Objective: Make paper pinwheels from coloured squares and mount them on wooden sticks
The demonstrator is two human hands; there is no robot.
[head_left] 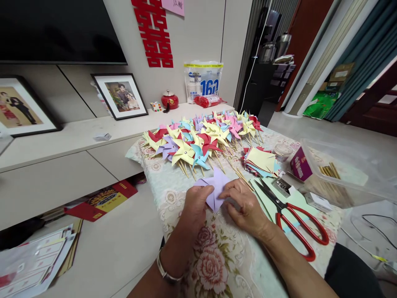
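A lilac paper pinwheel with folded blades is held between my two hands, just above the flowered tablecloth. My left hand pinches it from the left, thumb lying on the front. On the other side, my right hand has bent fingers at the right blade and lower edge; whether they hold a pin is too small to tell. Behind stand many finished pinwheels on sticks, in yellow, red, blue, pink and lilac. To the right lie a stack of cut paper pieces and red-handled scissors, opened slightly.
A clear plastic bin with thin sticks stands at the table's right. Near it are a small open box, a white box and a round tub. Behind, a white cabinet carries framed photos.
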